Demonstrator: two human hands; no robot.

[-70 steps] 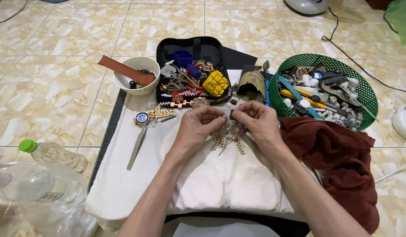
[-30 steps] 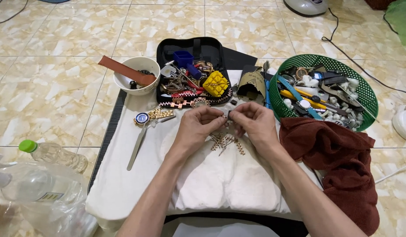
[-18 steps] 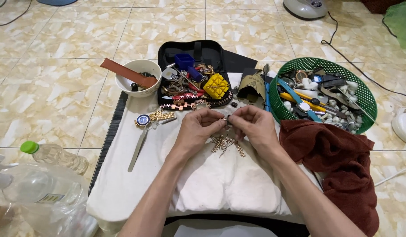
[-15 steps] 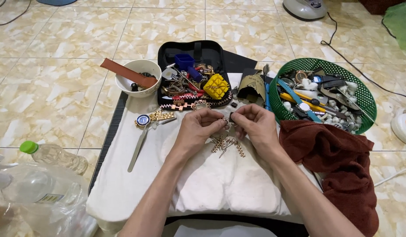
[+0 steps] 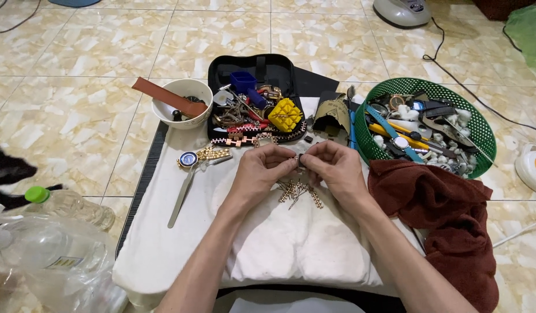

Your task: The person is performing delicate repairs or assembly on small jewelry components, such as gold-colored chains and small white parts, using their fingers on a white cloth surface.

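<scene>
Head view: left hand (image 5: 262,171) and right hand (image 5: 333,168) both pinch a small watch-band link piece (image 5: 299,159) between fingertips, above loose gold links (image 5: 297,191) on the white cloth (image 5: 163,243).

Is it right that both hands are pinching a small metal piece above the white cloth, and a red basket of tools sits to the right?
Not quite: the basket is green, not red, as the head view shows. The left hand and right hand do pinch a small metal piece above the white cloth.
</scene>
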